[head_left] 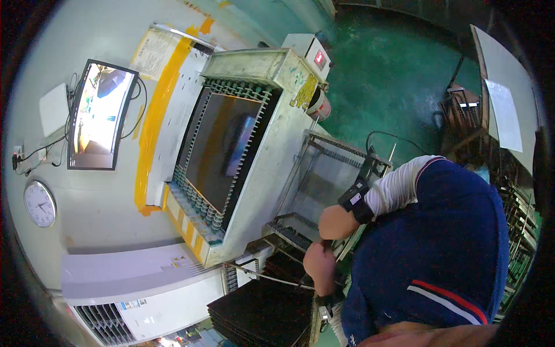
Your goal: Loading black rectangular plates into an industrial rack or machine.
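Note:
My right hand (338,222) and my left hand (319,265) are close together in front of my body, both closed. A small dark thing (326,243) shows between them, too little of it to name. Black devices are strapped on both wrists, the right wrist device (354,196) showing most clearly. Just beyond my hands stands a metal rack (304,168) with slotted side rails. Past it, a dark flat panel (222,144) with copper-coloured edges lies on the rollers (199,199) of a pale machine (263,173).
A stack of dark sheets (260,309) sits beside my left hand. A control box (309,55) and a bucket (319,106) stand at the machine's far end. On the wall are a monitor (101,115) and a clock (40,203), with an air conditioner (150,315) below. More racks (462,113) stand at the right.

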The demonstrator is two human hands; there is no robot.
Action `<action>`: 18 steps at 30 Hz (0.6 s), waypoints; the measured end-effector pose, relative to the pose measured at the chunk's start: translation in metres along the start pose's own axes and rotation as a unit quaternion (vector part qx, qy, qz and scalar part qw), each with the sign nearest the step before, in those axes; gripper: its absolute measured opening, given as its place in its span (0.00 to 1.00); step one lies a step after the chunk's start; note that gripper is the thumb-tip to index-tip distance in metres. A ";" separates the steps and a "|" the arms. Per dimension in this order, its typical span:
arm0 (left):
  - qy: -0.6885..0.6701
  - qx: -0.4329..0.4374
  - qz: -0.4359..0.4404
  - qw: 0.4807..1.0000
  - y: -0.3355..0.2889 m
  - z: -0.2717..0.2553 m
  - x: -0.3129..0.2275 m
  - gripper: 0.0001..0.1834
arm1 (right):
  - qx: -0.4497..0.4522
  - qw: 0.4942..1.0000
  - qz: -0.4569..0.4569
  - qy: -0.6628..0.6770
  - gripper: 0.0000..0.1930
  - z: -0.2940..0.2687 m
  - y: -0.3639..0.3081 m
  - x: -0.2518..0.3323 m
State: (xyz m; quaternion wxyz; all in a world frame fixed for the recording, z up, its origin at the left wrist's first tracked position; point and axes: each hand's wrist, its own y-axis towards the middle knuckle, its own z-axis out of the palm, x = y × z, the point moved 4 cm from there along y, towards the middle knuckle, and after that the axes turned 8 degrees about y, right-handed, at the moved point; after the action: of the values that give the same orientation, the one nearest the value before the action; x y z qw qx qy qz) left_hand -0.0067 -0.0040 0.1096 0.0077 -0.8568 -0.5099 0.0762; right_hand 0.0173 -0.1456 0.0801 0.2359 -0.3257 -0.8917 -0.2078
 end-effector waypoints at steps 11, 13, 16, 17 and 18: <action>-0.080 -0.150 0.066 0.983 -0.008 -0.091 -0.032 0.04 | 0.001 0.997 -0.083 0.006 0.09 -0.084 0.003 0.039; -0.118 -0.223 0.079 0.964 -0.006 -0.111 -0.039 0.04 | 0.019 0.998 -0.058 0.000 0.10 -0.107 0.005 0.045; -0.200 -0.365 0.096 0.904 -0.017 -0.141 -0.048 0.09 | 0.038 0.998 0.007 0.052 0.11 -0.127 0.012 0.042; -0.220 -0.369 0.118 0.895 -0.024 -0.148 -0.049 0.12 | 0.035 0.997 0.022 0.069 0.11 -0.135 0.015 0.038; -0.235 -0.356 0.131 0.895 -0.026 -0.148 -0.049 0.11 | 0.032 0.995 0.038 0.086 0.11 -0.143 0.017 0.033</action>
State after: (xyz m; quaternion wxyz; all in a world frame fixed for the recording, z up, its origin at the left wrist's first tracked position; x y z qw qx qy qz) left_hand -0.0317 -0.0252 0.2646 -0.4279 -0.8184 -0.3731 0.0885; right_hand 0.0474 -0.1930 0.2172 0.3299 -0.3322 -0.8612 -0.1976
